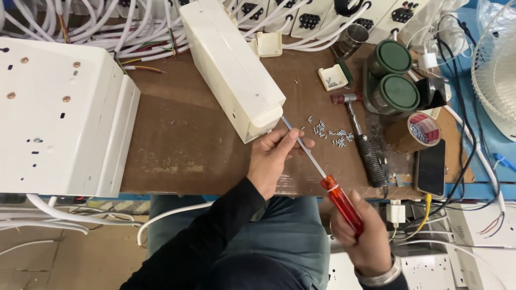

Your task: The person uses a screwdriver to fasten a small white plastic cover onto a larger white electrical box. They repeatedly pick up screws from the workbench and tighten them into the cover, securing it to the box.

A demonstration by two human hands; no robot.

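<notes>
1. right hand (363, 236) is wrapped closed round the translucent red-orange handle of a long screwdriver (328, 185), down near the person's lap at the bench's front edge.
2. left hand (274, 158) pinches the metal shaft partway up, thumb and fingers closed lightly on it, steadying it.
3. screwdriver runs diagonally up and left; its tip meets the near end corner of a long cream box (231, 64) lying slanted on the brown bench (183, 139).
4. just right of the tip, a scatter of small screws (329, 134) lies loose on the bench.
5. beside the screws lies a hammer (363, 139) with a black grip, head pointing away from the person.
6. further right stand two round green-lidded tins (398, 75), a roll of brown tape (416, 131) and a dark phone (430, 167).
7. at far left a big white metal housing (59, 115) sits apart from both hands.
8. white cables (118, 27) and socket strips crowd the back edge.
</notes>
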